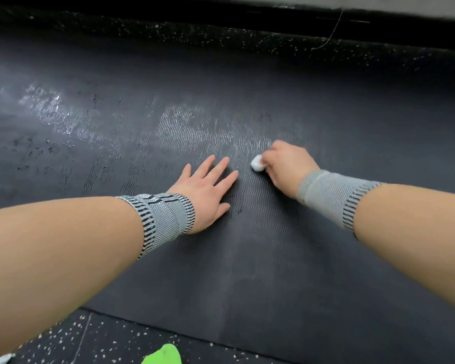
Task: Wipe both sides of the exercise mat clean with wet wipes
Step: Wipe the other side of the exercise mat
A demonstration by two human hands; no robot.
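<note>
A dark grey exercise mat (247,271) with a wavy ribbed texture lies flat across the floor and fills most of the view. Wet, shiny streaks show on it at the middle and far left. My left hand (208,190) lies flat on the mat, fingers spread and straight. To its right, my right hand (284,164) grips a balled-up white wet wipe (258,163) and holds it against the mat. Only a small part of the wipe sticks out from under the fingers. Both wrists wear grey knitted bands.
Black speckled rubber flooring (103,340) borders the mat's near edge and runs along the far side (247,38). A bright green object (163,354) pokes in at the bottom edge. A thin wire (334,30) hangs at the far right by a dark wall base.
</note>
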